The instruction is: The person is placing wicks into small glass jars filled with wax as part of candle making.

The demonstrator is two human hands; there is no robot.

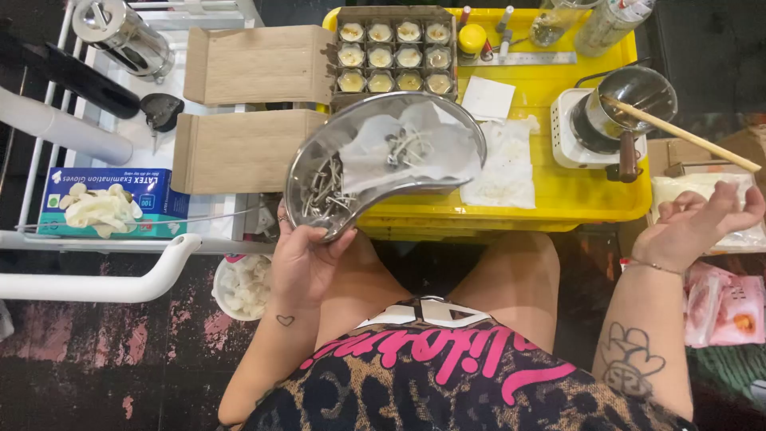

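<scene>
Steel kidney dish [375,172] gripped by left hand [305,263]; right hand [696,223] open, empty, above a white packet [698,187].

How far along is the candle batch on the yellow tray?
Done, it seems: the twelve small cups in the cardboard box all hold pale wax. In hand: the left hand holds up a kidney-shaped steel dish of wicks and crumpled tissue; the right hand is open, holding nothing. Left: the metal pot with its stirring stick sits on the yellow tray.
</scene>
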